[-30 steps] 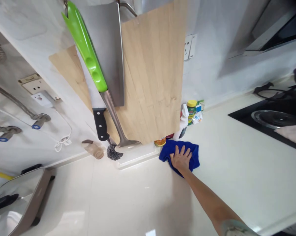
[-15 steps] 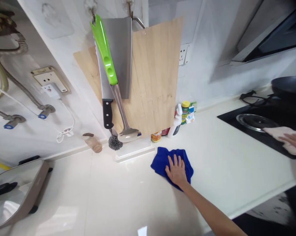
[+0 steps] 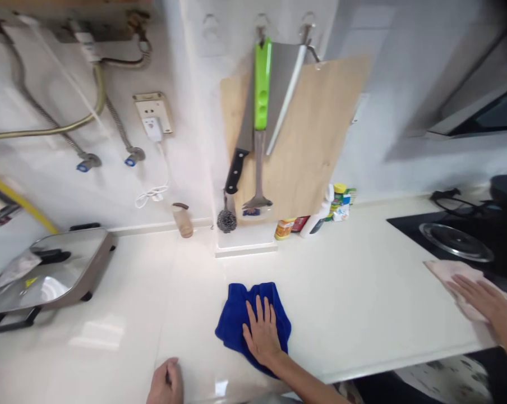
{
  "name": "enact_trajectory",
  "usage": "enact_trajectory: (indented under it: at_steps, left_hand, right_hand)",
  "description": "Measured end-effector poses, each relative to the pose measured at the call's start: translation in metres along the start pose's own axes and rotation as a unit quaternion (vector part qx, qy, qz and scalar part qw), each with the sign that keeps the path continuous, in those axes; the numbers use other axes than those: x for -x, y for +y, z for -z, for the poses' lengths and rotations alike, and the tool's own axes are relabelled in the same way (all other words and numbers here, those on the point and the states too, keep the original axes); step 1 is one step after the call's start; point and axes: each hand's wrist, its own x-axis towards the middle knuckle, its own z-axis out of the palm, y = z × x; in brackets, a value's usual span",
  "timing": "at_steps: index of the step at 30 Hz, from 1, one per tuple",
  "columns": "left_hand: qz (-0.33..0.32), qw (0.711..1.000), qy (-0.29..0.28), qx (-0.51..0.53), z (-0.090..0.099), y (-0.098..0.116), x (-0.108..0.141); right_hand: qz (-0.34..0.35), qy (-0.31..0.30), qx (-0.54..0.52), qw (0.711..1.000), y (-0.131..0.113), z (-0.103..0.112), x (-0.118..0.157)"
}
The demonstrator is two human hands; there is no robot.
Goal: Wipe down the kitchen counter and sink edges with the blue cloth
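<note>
My right hand lies flat on a blue cloth, fingers spread, pressing it onto the white countertop. The cloth is spread out with a few folds, and its edges show all around the hand. Near the counter's front edge my left hand rests with its fingers curled in; nothing shows in it. At the right, another person's hand lies on a pale pink cloth beside the black cooktop.
A cutting board, a cleaver, a black-handled knife and a green-handled utensil hang on the wall. Bottles stand below. An electric pan with a glass lid sits at the left. A brownish cup stands by the wall.
My view has swung left. My right hand and the blue cloth have moved toward the counter's front edge. My left hand has come into view. The other person's cloth has moved off the cooktop onto the counter.
</note>
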Motion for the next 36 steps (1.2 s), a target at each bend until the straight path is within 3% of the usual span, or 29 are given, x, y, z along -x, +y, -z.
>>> enact_trajectory:
  at_steps: [3, 6, 9, 12, 15, 20, 26, 29, 31, 32, 34, 36]
  left_hand:
    - [-0.032, 0.999, 0.028, 0.027, -0.006, -0.004, 0.008]
    - [-0.081, 0.994, 0.062, 0.031, -0.013, -0.013, 0.012]
    - [-0.117, 0.989, 0.092, 0.010, -0.019, -0.020, 0.013]
    - [-0.144, 0.985, 0.098, -0.005, -0.026, -0.028, 0.012]
    - [-0.175, 0.980, 0.094, -0.022, -0.033, -0.036, 0.009]
    - [-0.225, 0.968, 0.098, -0.045, -0.036, -0.041, 0.010]
    - [-0.294, 0.946, 0.122, -0.056, -0.029, -0.043, 0.013]
    - [-0.323, 0.937, 0.124, -0.044, -0.029, -0.049, 0.012]
    - [-0.342, 0.932, 0.116, -0.021, -0.031, -0.053, 0.012]
    - [-0.348, 0.931, 0.111, -0.008, -0.032, -0.056, 0.013]
    - [-0.347, 0.932, 0.100, 0.023, -0.031, -0.059, 0.015]
    - [-0.324, 0.940, 0.076, 0.079, -0.026, -0.058, 0.017]
  right_hand:
    - [0.013, 0.001, -0.045, 0.999, 0.000, -0.002, -0.007]
    - [-0.025, 0.020, -0.078, 0.996, 0.022, 0.001, -0.027]
    - [-0.065, -0.077, -0.059, 0.993, 0.042, 0.008, -0.055]
    - [-0.074, -0.170, -0.045, 0.982, 0.043, 0.014, -0.075]
    - [-0.053, -0.162, -0.040, 0.985, 0.026, 0.019, -0.080]
    - [0.012, -0.088, -0.049, 0.995, -0.016, 0.036, -0.091]
    - [0.076, 0.019, -0.080, 0.994, -0.097, 0.063, -0.126]
    - [0.159, 0.009, -0.101, 0.982, -0.148, 0.068, -0.106]
    - [0.255, -0.059, -0.141, 0.955, -0.171, 0.069, -0.077]
    - [0.301, -0.113, -0.175, 0.930, -0.177, 0.069, -0.062]
    - [0.325, -0.196, -0.229, 0.897, -0.174, 0.067, -0.034]
    - [0.288, -0.198, -0.242, 0.905, -0.155, 0.061, -0.016]
